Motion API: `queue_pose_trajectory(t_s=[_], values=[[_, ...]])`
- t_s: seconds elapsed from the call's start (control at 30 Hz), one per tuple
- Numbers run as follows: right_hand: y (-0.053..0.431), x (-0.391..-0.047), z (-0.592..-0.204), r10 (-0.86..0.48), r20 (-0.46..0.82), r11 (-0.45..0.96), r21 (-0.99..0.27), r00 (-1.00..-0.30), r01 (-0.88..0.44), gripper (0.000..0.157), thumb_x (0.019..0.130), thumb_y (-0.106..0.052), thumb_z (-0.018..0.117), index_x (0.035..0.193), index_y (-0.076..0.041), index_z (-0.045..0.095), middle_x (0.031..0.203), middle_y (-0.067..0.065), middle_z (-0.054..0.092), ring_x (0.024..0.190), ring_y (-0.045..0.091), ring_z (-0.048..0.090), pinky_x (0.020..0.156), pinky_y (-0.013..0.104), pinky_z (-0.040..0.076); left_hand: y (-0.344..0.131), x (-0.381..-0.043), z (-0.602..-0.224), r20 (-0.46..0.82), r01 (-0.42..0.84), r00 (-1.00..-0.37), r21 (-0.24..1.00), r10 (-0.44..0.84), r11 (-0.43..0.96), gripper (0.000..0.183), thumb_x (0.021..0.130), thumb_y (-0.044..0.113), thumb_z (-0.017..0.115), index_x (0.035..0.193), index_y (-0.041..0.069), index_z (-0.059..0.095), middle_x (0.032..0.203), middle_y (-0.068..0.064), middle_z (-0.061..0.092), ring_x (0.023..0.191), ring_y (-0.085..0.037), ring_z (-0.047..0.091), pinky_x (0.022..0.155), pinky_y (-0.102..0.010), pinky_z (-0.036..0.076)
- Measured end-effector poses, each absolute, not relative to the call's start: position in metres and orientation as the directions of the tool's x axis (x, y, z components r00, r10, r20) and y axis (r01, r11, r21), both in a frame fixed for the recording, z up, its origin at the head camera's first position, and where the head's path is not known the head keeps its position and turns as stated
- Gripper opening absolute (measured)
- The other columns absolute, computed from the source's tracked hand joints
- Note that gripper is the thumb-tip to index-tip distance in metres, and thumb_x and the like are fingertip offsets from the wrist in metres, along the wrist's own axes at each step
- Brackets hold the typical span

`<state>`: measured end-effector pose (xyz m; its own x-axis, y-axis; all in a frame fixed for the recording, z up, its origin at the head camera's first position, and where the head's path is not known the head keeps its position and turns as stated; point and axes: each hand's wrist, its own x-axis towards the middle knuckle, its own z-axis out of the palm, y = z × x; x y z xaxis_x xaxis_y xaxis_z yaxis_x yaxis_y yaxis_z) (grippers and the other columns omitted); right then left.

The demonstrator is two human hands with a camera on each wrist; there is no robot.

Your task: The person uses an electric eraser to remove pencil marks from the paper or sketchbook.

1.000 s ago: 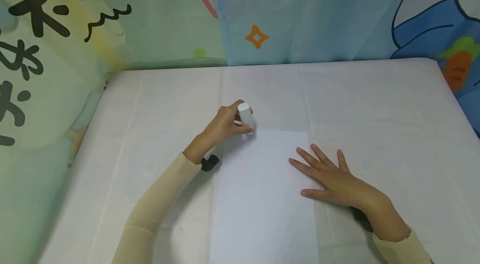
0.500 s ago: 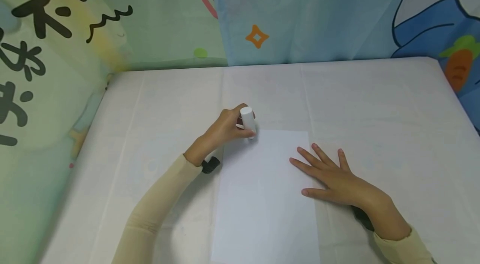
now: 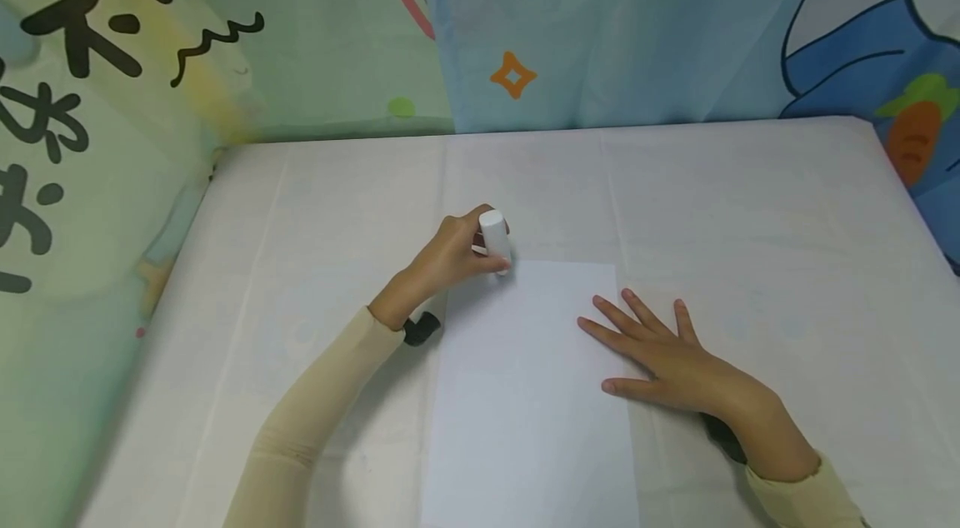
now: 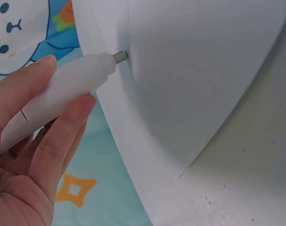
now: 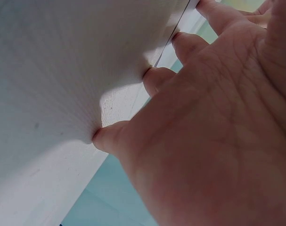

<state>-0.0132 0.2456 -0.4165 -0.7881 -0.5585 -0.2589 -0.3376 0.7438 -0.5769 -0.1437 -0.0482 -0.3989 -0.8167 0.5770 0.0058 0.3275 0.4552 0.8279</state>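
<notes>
My left hand (image 3: 453, 249) holds a white electric eraser (image 3: 494, 235) over the top edge of a white sheet of paper (image 3: 532, 395). In the left wrist view, the thumb and fingers pinch the eraser's thick barrel (image 4: 69, 80), and its short grey tip (image 4: 120, 56) points at the sheet, right by its thin edge line. My right hand (image 3: 675, 361) lies with fingers spread across the sheet's right edge. The right wrist view shows its fingertips (image 5: 102, 139) pressing on the white surface, one of them beyond the paper's edge.
A white cloth (image 3: 322, 203) covers the table under the sheet. Behind it hangs a blue curtain (image 3: 645, 28) with cartoon prints, and a green-yellow one (image 3: 330, 53) with black lettering covers the left side. A dark strap piece (image 3: 422, 330) shows at the left wrist.
The left hand and the electric eraser have shifted slightly toward the sheet and to the right since one second ago, then barely moved. The right hand stays in place.
</notes>
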Motion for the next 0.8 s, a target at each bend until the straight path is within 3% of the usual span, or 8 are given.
queue_pose_trajectory(t_s=[0.8], values=[[0.2449,-0.0127,-0.4154,-0.562,-0.254,0.742,-0.575,-0.787,-0.344,0.072,0.093,-0.051,0.06,0.154,-0.034,0.027,0.164,0.004,0.011,0.15,0.031,-0.008,0.107,0.07,-0.021,-0.0514,-0.1412,-0.3968,-0.016,0.31,-0.829,0.818,0.559,0.484,0.042,0.079,0.002,0.079,0.111,-0.004,0.053,0.101,-0.019,0.068,0.095,-0.03,0.07,0.077,-0.022,0.058]])
